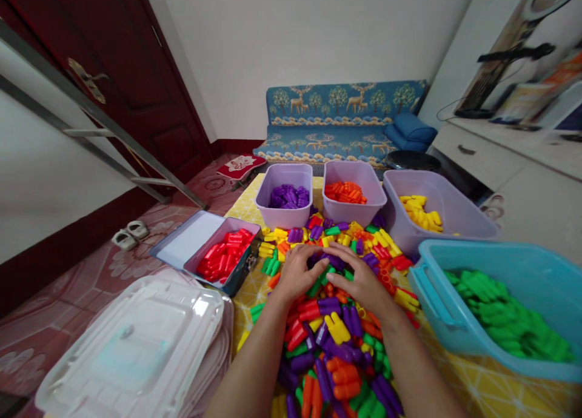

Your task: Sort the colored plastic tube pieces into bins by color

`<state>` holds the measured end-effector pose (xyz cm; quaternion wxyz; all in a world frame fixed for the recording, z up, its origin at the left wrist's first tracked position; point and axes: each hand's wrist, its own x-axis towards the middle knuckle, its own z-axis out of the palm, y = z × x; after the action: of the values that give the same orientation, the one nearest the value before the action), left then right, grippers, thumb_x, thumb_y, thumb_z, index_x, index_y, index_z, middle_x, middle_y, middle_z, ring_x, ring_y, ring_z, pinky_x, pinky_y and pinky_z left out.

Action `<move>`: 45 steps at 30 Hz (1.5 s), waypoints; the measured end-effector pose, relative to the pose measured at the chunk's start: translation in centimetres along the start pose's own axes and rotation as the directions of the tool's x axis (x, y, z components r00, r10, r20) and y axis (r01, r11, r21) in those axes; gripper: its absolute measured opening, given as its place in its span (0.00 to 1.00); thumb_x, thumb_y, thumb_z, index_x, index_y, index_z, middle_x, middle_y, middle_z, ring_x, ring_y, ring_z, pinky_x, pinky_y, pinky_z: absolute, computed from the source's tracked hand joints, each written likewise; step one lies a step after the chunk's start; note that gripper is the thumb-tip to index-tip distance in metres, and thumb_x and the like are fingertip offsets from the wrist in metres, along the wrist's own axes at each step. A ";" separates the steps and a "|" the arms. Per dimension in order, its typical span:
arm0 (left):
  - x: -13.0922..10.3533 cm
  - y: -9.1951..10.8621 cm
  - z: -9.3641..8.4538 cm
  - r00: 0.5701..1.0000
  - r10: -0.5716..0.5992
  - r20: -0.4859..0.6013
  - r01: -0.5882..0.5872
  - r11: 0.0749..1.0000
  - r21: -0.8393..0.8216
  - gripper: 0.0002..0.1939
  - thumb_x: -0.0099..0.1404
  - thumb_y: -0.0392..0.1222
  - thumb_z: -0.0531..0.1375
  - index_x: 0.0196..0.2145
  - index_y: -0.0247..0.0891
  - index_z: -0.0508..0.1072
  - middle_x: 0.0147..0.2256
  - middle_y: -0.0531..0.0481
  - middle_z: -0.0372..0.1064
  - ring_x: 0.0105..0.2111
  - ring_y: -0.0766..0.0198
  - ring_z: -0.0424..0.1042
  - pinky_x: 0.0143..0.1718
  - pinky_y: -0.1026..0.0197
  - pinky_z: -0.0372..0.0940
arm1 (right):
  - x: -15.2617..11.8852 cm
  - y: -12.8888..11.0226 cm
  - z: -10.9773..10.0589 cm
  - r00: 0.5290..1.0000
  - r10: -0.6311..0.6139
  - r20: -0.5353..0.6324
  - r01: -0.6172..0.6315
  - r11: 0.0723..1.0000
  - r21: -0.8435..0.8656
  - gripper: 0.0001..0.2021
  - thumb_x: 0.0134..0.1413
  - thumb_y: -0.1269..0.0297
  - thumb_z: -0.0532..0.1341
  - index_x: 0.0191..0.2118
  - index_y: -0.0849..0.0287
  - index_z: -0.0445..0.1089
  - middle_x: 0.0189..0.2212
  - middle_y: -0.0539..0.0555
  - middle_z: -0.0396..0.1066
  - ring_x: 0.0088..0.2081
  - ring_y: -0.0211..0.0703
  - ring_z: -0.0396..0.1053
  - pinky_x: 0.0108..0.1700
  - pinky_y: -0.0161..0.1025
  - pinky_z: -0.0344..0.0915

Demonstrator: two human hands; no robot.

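Observation:
A heap of mixed plastic toy building pieces (336, 328) in red, orange, yellow, green and purple covers the middle of the table. My left hand (300, 271) rests on the far part of the heap, its fingers curved and apart. Opposite it, my right hand (362, 280) lies on the pieces in the same way, fingers bent inward. Between the two palms sit green and purple pieces, partly hidden by my fingers. Neither hand is closed round a piece that I can see.
Behind the heap stand a bin of purple pieces (284, 217), a bin of orange pieces (353, 212) and a bin of yellow pieces (464, 225). A blue bin (439, 297) with green pieces is right. Left are an open case (182, 239) with red pieces and stacked lids (136, 345).

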<state>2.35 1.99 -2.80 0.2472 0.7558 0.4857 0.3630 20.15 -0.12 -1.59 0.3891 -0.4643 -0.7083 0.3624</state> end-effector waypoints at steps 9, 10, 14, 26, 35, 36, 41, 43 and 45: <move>0.1 -0.2 0.0 0.964 -0.125 -0.236 0.037 0.937 -0.346 0.10 0.61 0.43 0.61 0.39 0.39 0.79 0.45 0.44 0.74 0.48 0.56 0.70 0.54 0.52 0.61 | 0.5 1.8 0.0 0.994 0.042 -0.100 -0.038 0.999 0.039 0.21 0.52 0.61 0.63 0.53 0.53 0.68 0.57 0.56 0.65 0.58 0.49 0.63 0.59 0.49 0.60; 0.1 -0.1 -0.2 0.949 -0.152 -0.277 0.021 0.906 -0.422 0.10 0.62 0.43 0.61 0.38 0.38 0.79 0.44 0.44 0.75 0.48 0.56 0.71 0.54 0.52 0.62 | 0.5 1.8 0.0 0.994 0.039 -0.104 -0.036 0.999 0.028 0.21 0.51 0.61 0.63 0.53 0.54 0.69 0.55 0.56 0.66 0.57 0.49 0.63 0.59 0.49 0.59; 0.4 0.1 -1.2 0.719 -0.352 -0.599 -0.194 0.727 -0.659 0.13 0.64 0.44 0.58 0.43 0.36 0.77 0.43 0.43 0.75 0.47 0.57 0.73 0.54 0.52 0.63 | 0.5 1.7 0.2 0.992 0.027 -0.123 -0.028 1.000 -0.001 0.19 0.50 0.61 0.63 0.50 0.55 0.71 0.52 0.57 0.69 0.55 0.50 0.65 0.60 0.49 0.58; 0.7 0.1 -2.1 0.632 -0.497 -0.595 -0.167 0.662 -0.730 0.25 0.64 0.43 0.57 0.58 0.41 0.63 0.55 0.40 0.66 0.53 0.56 0.70 0.55 0.53 0.64 | 0.6 1.8 0.4 0.992 0.016 -0.123 -0.018 1.000 -0.018 0.18 0.50 0.62 0.63 0.49 0.56 0.71 0.51 0.58 0.70 0.55 0.50 0.66 0.59 0.50 0.59; 0.1 0.2 -0.4 0.996 0.049 0.073 -0.049 0.999 0.008 0.25 0.58 0.40 0.62 0.54 0.45 0.71 0.59 0.43 0.62 0.58 0.49 0.62 0.60 0.44 0.55 | 0.4 1.2 0.4 0.995 0.013 -0.101 -0.017 0.999 -0.037 0.20 0.46 0.69 0.62 0.48 0.55 0.71 0.52 0.57 0.69 0.55 0.49 0.65 0.59 0.50 0.60; 0.1 0.2 -0.3 0.996 0.045 0.082 -0.048 0.998 0.037 0.24 0.58 0.38 0.62 0.54 0.45 0.71 0.58 0.44 0.63 0.57 0.50 0.64 0.59 0.45 0.56 | 0.4 1.2 0.4 0.995 0.018 -0.095 -0.021 0.999 -0.028 0.20 0.46 0.70 0.62 0.49 0.55 0.71 0.52 0.57 0.69 0.55 0.49 0.66 0.58 0.49 0.61; 0.4 -0.6 -0.1 0.999 0.046 0.002 -0.046 0.997 0.057 0.17 0.59 0.36 0.61 0.47 0.43 0.76 0.49 0.46 0.72 0.50 0.55 0.69 0.54 0.53 0.63 | 0.4 1.7 0.2 0.990 0.081 -0.118 -0.075 0.996 0.054 0.20 0.47 0.70 0.61 0.48 0.55 0.71 0.51 0.56 0.71 0.52 0.47 0.68 0.53 0.46 0.67; 0.5 -1.0 0.1 0.998 0.054 -0.022 -0.053 0.997 0.054 0.15 0.60 0.37 0.61 0.46 0.42 0.76 0.45 0.46 0.74 0.47 0.57 0.71 0.51 0.55 0.64 | 0.4 2.0 0.0 0.982 0.121 -0.144 -0.113 0.992 0.065 0.18 0.48 0.68 0.61 0.47 0.56 0.72 0.47 0.56 0.73 0.48 0.47 0.71 0.49 0.46 0.68; 0.5 -1.2 0.2 0.998 0.051 -0.048 -0.048 0.997 0.063 0.14 0.60 0.37 0.62 0.45 0.41 0.77 0.42 0.46 0.76 0.44 0.57 0.72 0.48 0.55 0.65 | 0.4 2.2 -0.3 0.974 0.146 -0.173 -0.143 0.989 0.032 0.16 0.47 0.67 0.61 0.45 0.56 0.73 0.44 0.56 0.75 0.44 0.47 0.73 0.47 0.46 0.69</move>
<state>1.97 2.96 -3.65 0.2026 0.7657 0.4839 0.3723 21.15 0.93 -3.27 0.4268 -0.5407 -0.6323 0.3545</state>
